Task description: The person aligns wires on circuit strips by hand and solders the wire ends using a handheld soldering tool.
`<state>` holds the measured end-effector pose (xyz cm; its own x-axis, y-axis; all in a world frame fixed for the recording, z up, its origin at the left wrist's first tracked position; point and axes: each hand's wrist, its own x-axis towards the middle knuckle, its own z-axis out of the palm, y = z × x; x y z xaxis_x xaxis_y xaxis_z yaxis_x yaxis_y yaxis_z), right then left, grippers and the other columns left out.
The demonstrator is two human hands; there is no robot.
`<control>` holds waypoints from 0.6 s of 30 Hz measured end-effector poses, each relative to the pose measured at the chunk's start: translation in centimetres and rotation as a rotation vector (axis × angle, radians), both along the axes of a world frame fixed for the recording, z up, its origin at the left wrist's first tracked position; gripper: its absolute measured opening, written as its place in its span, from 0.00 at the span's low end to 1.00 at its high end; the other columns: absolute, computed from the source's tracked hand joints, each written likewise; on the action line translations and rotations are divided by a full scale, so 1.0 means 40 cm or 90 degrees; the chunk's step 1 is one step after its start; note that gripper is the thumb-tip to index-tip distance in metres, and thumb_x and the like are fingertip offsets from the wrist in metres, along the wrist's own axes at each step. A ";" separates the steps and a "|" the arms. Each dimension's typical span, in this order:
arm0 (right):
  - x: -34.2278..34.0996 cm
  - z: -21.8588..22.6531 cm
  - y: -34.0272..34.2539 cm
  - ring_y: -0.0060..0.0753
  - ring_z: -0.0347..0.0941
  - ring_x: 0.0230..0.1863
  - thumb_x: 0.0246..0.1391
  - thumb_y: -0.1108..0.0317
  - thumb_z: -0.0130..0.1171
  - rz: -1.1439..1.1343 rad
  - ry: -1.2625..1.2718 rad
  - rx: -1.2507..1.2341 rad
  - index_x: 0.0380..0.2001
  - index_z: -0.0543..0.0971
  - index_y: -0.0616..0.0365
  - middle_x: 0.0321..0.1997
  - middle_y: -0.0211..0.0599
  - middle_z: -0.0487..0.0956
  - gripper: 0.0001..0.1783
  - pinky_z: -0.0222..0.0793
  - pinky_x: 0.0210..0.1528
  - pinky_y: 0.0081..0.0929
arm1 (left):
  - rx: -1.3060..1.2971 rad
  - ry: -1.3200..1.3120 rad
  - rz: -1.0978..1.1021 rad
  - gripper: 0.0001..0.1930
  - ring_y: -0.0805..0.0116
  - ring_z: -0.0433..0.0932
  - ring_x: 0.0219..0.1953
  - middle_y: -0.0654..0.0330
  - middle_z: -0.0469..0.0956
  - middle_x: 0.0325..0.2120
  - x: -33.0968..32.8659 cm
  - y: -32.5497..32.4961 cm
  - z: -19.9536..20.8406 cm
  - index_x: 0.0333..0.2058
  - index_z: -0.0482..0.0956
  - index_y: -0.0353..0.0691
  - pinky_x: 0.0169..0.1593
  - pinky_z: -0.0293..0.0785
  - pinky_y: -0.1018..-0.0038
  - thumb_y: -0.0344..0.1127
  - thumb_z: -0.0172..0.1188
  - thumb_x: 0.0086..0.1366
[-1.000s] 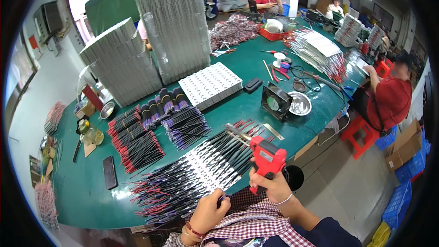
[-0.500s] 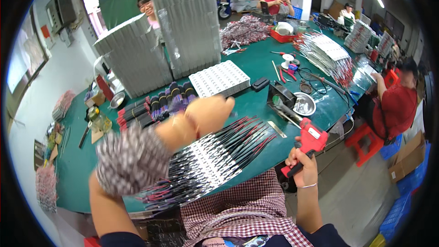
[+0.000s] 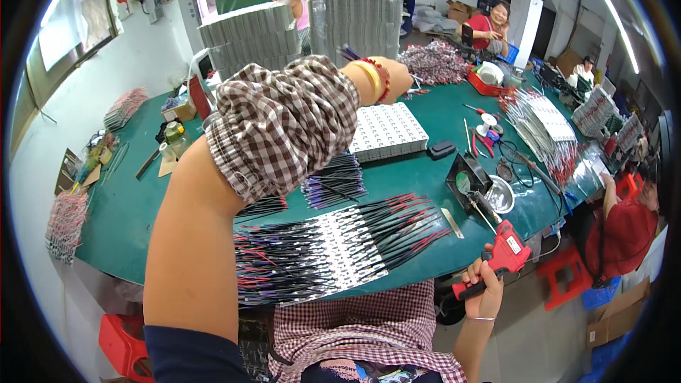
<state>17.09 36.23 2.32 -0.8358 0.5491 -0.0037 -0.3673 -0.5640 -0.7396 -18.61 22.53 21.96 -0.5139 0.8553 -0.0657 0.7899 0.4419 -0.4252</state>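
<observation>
My right hand (image 3: 486,289) is closed round the black grip of a red soldering gun (image 3: 510,247) beyond the table's near edge. Its metal tip points up and left, towards a black box-shaped stand (image 3: 464,183) beside a metal bowl (image 3: 501,195). Far across the table, my left hand (image 3: 391,79) has its fingers curled down, just beyond a stack of white boards (image 3: 386,128). Dark, purplish wire ends (image 3: 347,52) stick out behind that wrist. What the fingers hold is hidden. Before me lies a row of white strips with black and red wires (image 3: 337,248).
Tall grey stacks (image 3: 355,14) stand at the back. Behind my left arm lie purple-black wire bundles (image 3: 333,183). A black case (image 3: 442,150), a white spool (image 3: 488,124) and red-handled pliers (image 3: 483,143) are at right. A co-worker in red (image 3: 621,230) sits there.
My left hand has reached forward and right, from over the near wires to beyond the white boards. The view has shifted. My right hand still holds the soldering gun.
</observation>
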 end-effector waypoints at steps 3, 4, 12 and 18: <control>-0.017 0.002 -0.015 0.20 0.62 0.23 0.55 0.74 0.53 0.020 0.000 0.001 0.55 0.63 0.59 0.23 0.29 0.67 0.24 0.61 0.30 0.24 | -0.025 0.006 -0.005 0.14 0.51 0.79 0.41 0.50 0.80 0.37 0.000 -0.031 -0.011 0.40 0.80 0.39 0.44 0.76 0.61 0.31 0.57 0.54; -0.018 0.000 -0.019 0.20 0.62 0.23 0.55 0.74 0.53 0.024 0.004 0.001 0.55 0.63 0.59 0.23 0.29 0.67 0.24 0.61 0.30 0.24 | -0.035 0.002 0.021 0.14 0.51 0.79 0.41 0.50 0.79 0.37 -0.010 -0.039 -0.017 0.40 0.80 0.39 0.43 0.76 0.61 0.31 0.57 0.54; -0.122 0.097 -0.008 0.21 0.61 0.22 0.53 0.73 0.54 0.125 0.008 0.039 0.52 0.65 0.60 0.22 0.28 0.65 0.22 0.61 0.29 0.25 | -0.073 0.028 0.028 0.10 0.52 0.80 0.38 0.49 0.80 0.32 0.052 -0.163 -0.049 0.34 0.82 0.38 0.39 0.78 0.62 0.29 0.57 0.52; -0.339 0.268 0.116 0.20 0.61 0.21 0.55 0.70 0.55 0.203 0.029 0.104 0.49 0.67 0.64 0.20 0.28 0.65 0.19 0.61 0.29 0.26 | -0.011 -0.092 -0.270 0.05 0.53 0.81 0.29 0.56 0.80 0.26 0.307 -0.173 -0.132 0.27 0.77 0.40 0.30 0.78 0.62 0.32 0.54 0.55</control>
<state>3.52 40.85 13.03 -0.9624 0.2513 0.1033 -0.2263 -0.5309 -0.8166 -6.33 15.63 16.67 -0.1027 0.9865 -0.1276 0.9516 0.0600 -0.3016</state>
